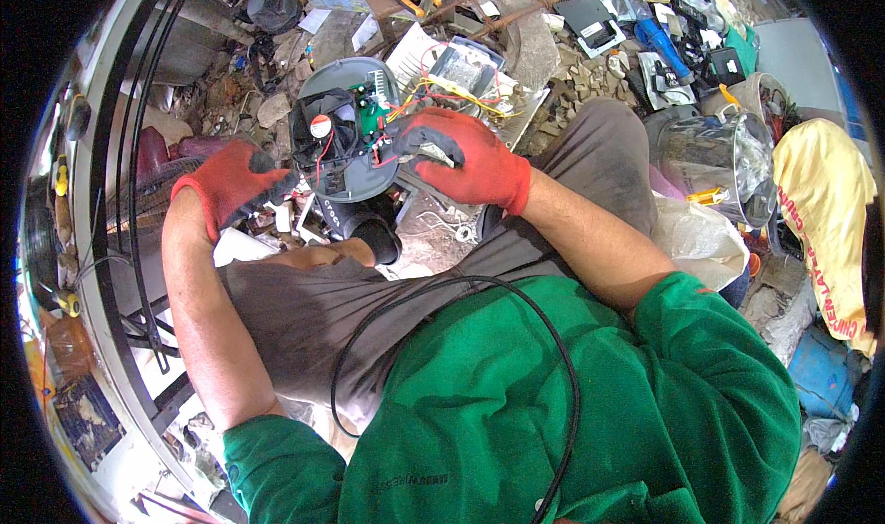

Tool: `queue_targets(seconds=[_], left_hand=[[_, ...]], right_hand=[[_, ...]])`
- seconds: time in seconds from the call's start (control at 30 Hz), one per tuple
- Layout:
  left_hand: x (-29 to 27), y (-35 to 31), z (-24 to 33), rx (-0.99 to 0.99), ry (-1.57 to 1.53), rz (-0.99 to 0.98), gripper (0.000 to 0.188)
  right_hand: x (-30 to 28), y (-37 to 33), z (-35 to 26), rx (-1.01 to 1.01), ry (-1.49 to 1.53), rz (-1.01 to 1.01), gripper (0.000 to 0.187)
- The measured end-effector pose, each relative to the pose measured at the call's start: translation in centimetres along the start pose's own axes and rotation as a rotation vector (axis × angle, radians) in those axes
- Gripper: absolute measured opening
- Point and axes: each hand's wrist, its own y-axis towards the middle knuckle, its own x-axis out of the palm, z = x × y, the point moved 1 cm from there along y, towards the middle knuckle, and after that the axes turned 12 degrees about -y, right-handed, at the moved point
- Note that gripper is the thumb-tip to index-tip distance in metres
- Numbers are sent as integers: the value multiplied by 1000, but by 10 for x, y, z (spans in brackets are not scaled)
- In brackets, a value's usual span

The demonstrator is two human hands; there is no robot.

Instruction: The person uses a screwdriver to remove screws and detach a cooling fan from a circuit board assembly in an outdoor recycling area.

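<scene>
- Right now, we have a round grey case (355, 192) between our two gloved hands, out in front of our knees and above a black shoe (355, 229) as we look down.
- Our left hand (235, 188) is half curled just beside the case's left rim; we cannot tell whether its fingertips pinch anything.
- Our right hand (466, 160) is bent at the case's right edge, with a gap between thumb and fingers; we cannot tell how firmly it grips.
- Inside the open case we see a green circuit board (373, 117) on the right, and a small round red and white part (321, 126) over black stuff on the left.
- Yellow wires (470, 107) lie beyond our right hand.
- Farther off to our right are a blue tube (662, 49), a clear bucket (710, 164) and a yellow bag (820, 220).
</scene>
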Motion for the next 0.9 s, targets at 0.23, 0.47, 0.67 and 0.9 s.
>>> queue_targets(seconds=[0.23,0.47,0.67,0.9], left_hand=[[9,8,2,60,-103,129,84],[16,32,40,171,-75,-6,124],[21,37,67,181,182,31,124],[7,19,80,267,2,207,110]], right_hand=[[-2,1,-1,-8,-41,-29,32],[2,0,-9,35,-105,-5,35],[-26,9,-30,0,-103,5,36],[-115,44,32,279,-480,436,45]])
